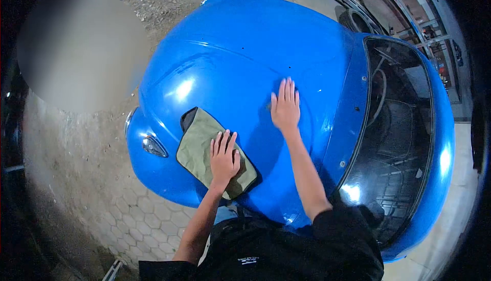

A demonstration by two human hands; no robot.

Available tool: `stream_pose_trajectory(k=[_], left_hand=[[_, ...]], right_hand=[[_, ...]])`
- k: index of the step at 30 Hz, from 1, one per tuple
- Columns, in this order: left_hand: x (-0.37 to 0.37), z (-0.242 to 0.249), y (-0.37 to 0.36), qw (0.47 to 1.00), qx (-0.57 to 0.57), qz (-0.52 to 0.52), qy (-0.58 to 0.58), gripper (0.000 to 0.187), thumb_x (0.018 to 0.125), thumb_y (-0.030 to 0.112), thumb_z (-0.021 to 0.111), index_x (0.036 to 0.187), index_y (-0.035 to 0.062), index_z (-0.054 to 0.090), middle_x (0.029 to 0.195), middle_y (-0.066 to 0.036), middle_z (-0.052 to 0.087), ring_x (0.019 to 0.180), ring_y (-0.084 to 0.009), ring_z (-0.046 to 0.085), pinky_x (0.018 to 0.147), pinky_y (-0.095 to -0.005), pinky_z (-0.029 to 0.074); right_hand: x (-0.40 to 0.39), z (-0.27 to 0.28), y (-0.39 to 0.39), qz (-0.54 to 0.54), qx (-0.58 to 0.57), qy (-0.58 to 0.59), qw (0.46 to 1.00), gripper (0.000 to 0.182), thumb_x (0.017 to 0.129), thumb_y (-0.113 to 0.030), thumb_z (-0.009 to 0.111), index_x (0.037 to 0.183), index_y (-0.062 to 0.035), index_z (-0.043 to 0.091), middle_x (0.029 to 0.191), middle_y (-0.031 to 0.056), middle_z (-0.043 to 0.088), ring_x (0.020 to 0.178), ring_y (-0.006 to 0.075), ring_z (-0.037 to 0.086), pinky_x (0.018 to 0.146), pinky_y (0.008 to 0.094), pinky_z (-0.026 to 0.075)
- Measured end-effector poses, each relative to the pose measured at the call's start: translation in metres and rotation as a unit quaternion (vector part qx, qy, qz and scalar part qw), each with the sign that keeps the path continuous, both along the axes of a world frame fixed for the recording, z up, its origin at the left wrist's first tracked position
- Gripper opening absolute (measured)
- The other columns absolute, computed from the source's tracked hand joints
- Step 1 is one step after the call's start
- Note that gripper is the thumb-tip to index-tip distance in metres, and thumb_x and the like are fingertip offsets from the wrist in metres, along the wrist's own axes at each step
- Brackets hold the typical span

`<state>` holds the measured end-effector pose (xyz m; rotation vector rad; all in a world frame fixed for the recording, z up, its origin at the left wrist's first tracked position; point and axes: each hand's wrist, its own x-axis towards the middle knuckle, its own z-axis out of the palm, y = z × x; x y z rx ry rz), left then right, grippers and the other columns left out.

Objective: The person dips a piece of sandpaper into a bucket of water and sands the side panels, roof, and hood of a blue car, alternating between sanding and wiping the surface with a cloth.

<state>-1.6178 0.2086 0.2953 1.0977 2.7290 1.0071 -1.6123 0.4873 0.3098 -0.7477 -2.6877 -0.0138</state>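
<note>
A blue car hood (pixel 230 86) stretches out in front of me, glossy under a bright light reflection. My left hand (pixel 224 162) lies flat with fingers out on an olive-green cloth (pixel 197 145), which has dark edging and a dark folded corner. The cloth rests on the near side of the hood. My right hand (pixel 286 106) is laid palm down on the bare blue paint, fingers extended, to the right of the cloth and short of the windshield. Faint dark smears show on the paint toward the far left of the hood.
The windshield (pixel 394 132) is on the right, with a steering wheel visible behind it. A front signal light (pixel 154 146) sits on the near fender. Hexagonal paving (pixel 143 224) and dirt ground lie at left. A tire (pixel 356 21) and glass-fronted shelving stand at the upper right.
</note>
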Motion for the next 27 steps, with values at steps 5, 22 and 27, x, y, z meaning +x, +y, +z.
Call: stream_pose_trajectory(k=[5,22,27], left_hand=[[0.001,-0.003,-0.002,1.0,0.012,-0.001,-0.003,0.058,0.091,0.021,0.059,0.149,0.0165,0.056,0.157,-0.011,0.05,0.146,-0.0368,0.043,0.124,-0.054,0.028],[0.004,-0.013,-0.002,0.999,0.0,-0.022,0.024,0.058,0.095,0.019,0.054,0.153,0.0148,0.052,0.159,-0.013,0.047,0.149,-0.0366,0.039,0.125,-0.056,0.025],[0.005,-0.01,-0.001,0.999,0.009,-0.026,0.038,0.057,0.097,0.019,0.054,0.154,0.0142,0.051,0.159,-0.013,0.047,0.149,-0.0376,0.039,0.125,-0.0558,0.025]], right_hand=[[-0.051,-0.018,0.009,0.029,0.04,-0.015,0.999,0.062,0.108,-0.035,0.047,0.155,0.0043,0.04,0.162,0.0226,0.042,0.149,0.0366,0.042,0.121,0.0532,0.034],[0.223,0.033,-0.053,-0.201,-0.059,-0.034,0.977,0.054,0.109,-0.024,0.049,0.157,-0.0015,0.041,0.163,0.0173,0.041,0.152,0.038,0.036,0.121,0.0544,0.033],[0.107,0.003,0.059,-0.201,0.005,0.052,0.978,0.052,0.109,-0.027,0.048,0.152,-0.0002,0.046,0.16,0.0174,0.045,0.15,0.0349,0.04,0.121,0.051,0.035]])
